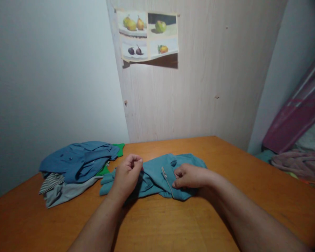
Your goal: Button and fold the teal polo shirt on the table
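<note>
A crumpled teal garment (pixel 157 173) lies on the orange wooden table (pixel 225 164) in front of me. My left hand (pixel 127 175) is curled into a fist at the garment's left part, fingers pinched on its fabric. My right hand (pixel 189 176) rests on the garment's middle, fingers closed on a fold beside a pale seam or placket.
A pile of clothes (pixel 76 164) lies at the table's back left: a blue shirt on top, green, grey and striped pieces beneath. A fruit picture (pixel 148 35) hangs on the wooden panel behind. Pink and grey bedding (pixel 299 154) lies past the table's right edge.
</note>
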A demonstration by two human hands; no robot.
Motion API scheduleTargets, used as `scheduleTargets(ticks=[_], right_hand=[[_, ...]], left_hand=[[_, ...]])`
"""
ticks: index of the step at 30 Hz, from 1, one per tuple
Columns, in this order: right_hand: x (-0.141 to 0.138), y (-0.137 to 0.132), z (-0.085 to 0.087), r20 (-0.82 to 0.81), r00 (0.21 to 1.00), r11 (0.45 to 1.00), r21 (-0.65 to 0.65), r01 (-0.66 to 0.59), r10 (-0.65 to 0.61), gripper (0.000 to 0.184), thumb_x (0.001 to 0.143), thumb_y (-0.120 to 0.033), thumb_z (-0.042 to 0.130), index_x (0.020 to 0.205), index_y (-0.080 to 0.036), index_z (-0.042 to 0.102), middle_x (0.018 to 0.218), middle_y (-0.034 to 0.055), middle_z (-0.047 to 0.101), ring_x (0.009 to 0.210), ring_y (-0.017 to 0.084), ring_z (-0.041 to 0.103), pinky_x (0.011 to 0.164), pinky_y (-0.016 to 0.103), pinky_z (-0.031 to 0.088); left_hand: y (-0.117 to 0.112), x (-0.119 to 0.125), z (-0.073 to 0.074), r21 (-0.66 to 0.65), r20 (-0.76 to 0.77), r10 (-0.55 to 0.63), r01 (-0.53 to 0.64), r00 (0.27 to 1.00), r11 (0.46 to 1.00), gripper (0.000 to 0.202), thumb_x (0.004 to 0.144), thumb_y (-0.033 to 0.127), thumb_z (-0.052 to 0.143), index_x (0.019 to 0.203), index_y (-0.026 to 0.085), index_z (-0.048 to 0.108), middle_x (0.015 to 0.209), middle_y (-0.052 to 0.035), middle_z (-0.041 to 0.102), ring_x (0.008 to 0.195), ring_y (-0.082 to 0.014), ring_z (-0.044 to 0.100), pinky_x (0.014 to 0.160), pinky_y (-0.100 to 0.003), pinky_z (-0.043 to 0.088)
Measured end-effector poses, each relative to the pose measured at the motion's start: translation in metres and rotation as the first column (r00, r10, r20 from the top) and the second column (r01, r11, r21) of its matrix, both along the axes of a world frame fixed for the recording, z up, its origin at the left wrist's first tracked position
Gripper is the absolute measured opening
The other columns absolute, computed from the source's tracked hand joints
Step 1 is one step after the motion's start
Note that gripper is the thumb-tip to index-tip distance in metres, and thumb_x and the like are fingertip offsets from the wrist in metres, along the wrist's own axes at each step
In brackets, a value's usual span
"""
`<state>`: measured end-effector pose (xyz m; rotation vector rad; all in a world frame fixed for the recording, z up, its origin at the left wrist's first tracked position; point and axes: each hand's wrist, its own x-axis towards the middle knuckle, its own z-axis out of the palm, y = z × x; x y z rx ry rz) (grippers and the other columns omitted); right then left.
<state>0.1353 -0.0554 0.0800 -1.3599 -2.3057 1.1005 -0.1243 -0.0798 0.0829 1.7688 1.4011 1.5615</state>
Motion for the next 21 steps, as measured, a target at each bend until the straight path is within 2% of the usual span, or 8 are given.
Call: scheduleTargets(ticks=[2,5,7,9,13,16,19,21], right_hand=[[-0.002,0.004,-0.003,-0.23,0.969,0.996,-0.023,0.088,-0.091,0.022,0.072,-0.03,0.07,0.061,-0.02,0.053,0.053,-0.0054,0.048,0.048,0.009,0.039,0.046,0.023,0.026],[0.002,0.014,-0.004,-0.594,0.748,0.954,-0.153,0.258,-0.297,0.017,0.077,-0.034,0.065,0.069,-0.02,0.057,0.06,-0.0027,0.057,0.053,0.012,0.048,0.051,0.024,0.036],[0.008,0.021,-0.004,-0.697,0.579,0.902,-0.262,0.344,-0.423,0.017,0.079,-0.035,0.065,0.073,-0.02,0.059,0.064,-0.0004,0.062,0.057,0.014,0.053,0.056,0.027,0.043],[0.013,0.028,-0.006,-0.719,0.474,0.853,-0.349,0.388,-0.509,0.016,0.08,-0.033,0.066,0.074,-0.019,0.061,0.064,0.0014,0.064,0.059,0.017,0.057,0.06,0.029,0.048],[0.016,0.036,-0.011,-0.706,0.402,0.809,-0.459,0.368,-0.583,0.014,0.085,-0.028,0.063,0.077,-0.017,0.064,0.065,0.0044,0.067,0.061,0.019,0.061,0.065,0.035,0.054],[0.014,0.037,-0.013,-0.712,0.372,0.8,-0.48,0.36,-0.595,0.013,0.086,-0.026,0.062,0.079,-0.016,0.066,0.066,0.0056,0.068,0.063,0.02,0.063,0.069,0.036,0.055],[0.013,0.037,-0.01,-0.752,0.336,0.817,-0.459,0.35,-0.567,0.009,0.086,-0.02,0.063,0.091,-0.017,0.068,0.076,0.0062,0.072,0.07,0.019,0.066,0.073,0.035,0.056],[0.013,0.036,-0.008,-0.767,0.31,0.818,-0.459,0.348,-0.562,0.021,0.085,-0.017,0.063,0.105,-0.021,0.067,0.087,0.0053,0.075,0.077,0.019,0.067,0.076,0.034,0.056]], left_hand=[[-0.002,0.002,-0.002,-0.039,-0.047,-0.081,0.079,0.996,0.996,0.024,0.086,0.044,0.059,0.079,0.021,0.061,0.067,0.0007,0.06,0.062,-0.0158,0.054,0.058,-0.026,0.039],[-0.001,0.002,-0.005,-0.1,-0.137,-0.157,0.144,0.978,0.985,0.027,0.088,0.045,0.058,0.08,0.02,0.063,0.069,0.0004,0.06,0.064,-0.0164,0.054,0.06,-0.027,0.039],[-0.001,0.0,-0.007,-0.12,-0.223,-0.193,0.17,0.955,0.978,0.028,0.089,0.047,0.058,0.083,0.02,0.064,0.072,0.0001,0.06,0.067,-0.0169,0.055,0.062,-0.027,0.04],[0.0,-0.001,-0.008,-0.129,-0.328,-0.219,0.186,0.919,0.974,0.03,0.088,0.05,0.059,0.087,0.021,0.064,0.078,-0.0011,0.063,0.073,-0.0185,0.057,0.066,-0.029,0.042],[-0.001,-0.004,-0.009,-0.109,-0.536,-0.208,0.177,0.818,0.978,0.039,0.078,0.057,0.07,0.096,0.023,0.064,0.095,-0.0036,0.066,0.088,-0.0238,0.06,0.076,-0.033,0.044],[-0.001,-0.007,-0.011,-0.102,-0.626,-0.207,0.185,0.752,0.978,0.046,0.069,0.052,0.078,0.101,0.024,0.061,0.101,-0.0039,0.064,0.095,-0.0259,0.058,0.081,-0.035,0.044],[0.001,-0.009,-0.013,-0.097,-0.648,-0.198,0.178,0.736,0.979,0.033,0.07,0.034,0.074,0.098,0.023,0.061,0.099,-0.0037,0.063,0.095,-0.0252,0.057,0.083,-0.035,0.043],[0.004,-0.01,-0.013,-0.089,-0.611,-0.198,0.181,0.766,0.979,0.016,0.075,0.025,0.064,0.09,0.023,0.061,0.093,-0.0034,0.063,0.091,-0.0236,0.057,0.08,-0.034,0.042]])
